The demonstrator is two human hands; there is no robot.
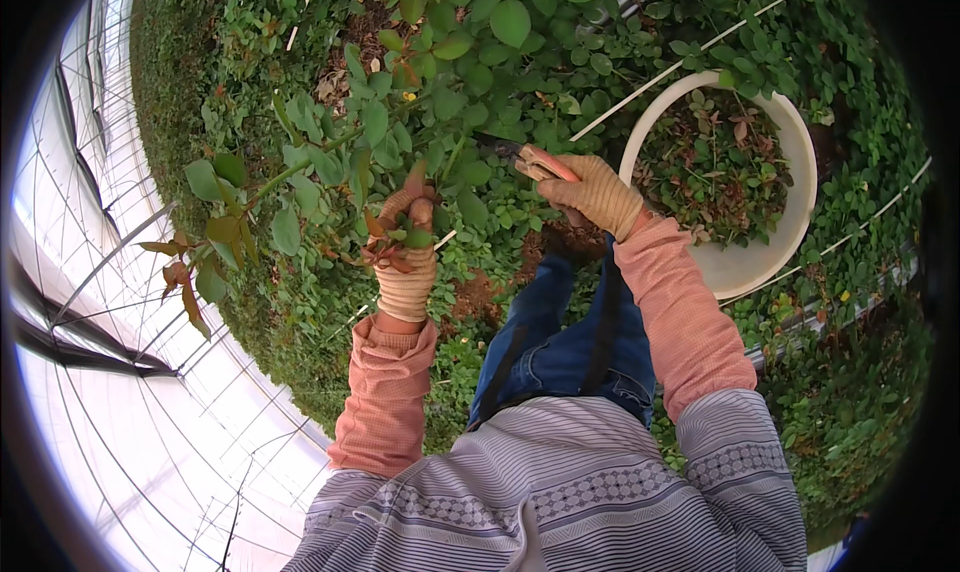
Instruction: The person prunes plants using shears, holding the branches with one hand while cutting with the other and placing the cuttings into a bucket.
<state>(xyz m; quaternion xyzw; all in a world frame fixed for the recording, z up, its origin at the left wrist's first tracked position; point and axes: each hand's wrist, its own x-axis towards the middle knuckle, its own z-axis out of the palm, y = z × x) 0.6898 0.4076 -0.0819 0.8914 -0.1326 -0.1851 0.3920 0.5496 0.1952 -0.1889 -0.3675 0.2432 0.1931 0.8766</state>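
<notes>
My left hand (409, 268), in a tan ribbed glove, has its fingers closed on a small bunch of reddish leafy shoots (390, 251). Leaves stick out above and below the fingers. In my gloved right hand (600, 195) is a pair of pruning shears (547, 161) with orange-red handles. The dark blades point left into the foliage, where leaves partly cover their tips. A long green rose-like stem (281, 180) with broad leaves arches just above and left of my left hand. It runs from the leafy plants in front toward the lower left.
A round whitish tub (804, 148) stands right of my right hand, holding green and reddish clippings (712, 171). Pale straight lines (686, 62) cross the plant rows. Brown soil (476, 298) shows near my legs. At the left is a white sheeted structure with thin ribs (82, 437).
</notes>
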